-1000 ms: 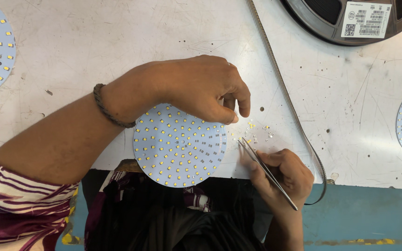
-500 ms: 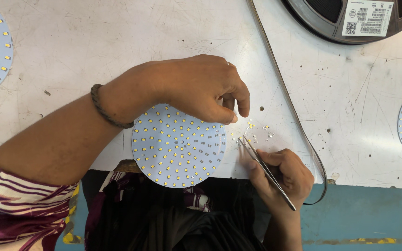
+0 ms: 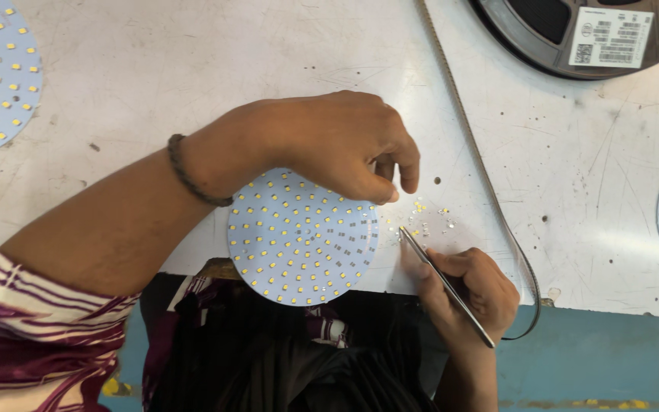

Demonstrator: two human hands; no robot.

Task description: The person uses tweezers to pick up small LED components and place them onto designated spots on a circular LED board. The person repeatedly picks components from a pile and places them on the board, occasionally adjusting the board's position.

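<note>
Most of the frame is a scratched white worktop with a blue-green floor strip along the bottom. At the top right lies a dark reel bearing a white label, and a thin tape runs from it down the frame. The round board sits at centre, overhanging the worktop's near edge; most of its pads carry yellow chips, though a patch near the middle right looks bare, so filling seems well along but unfinished. The left hand rests curled on the board's upper edge, holding nothing that shows. The right hand pinches tweezers, tip just beside the loose chips.
</note>
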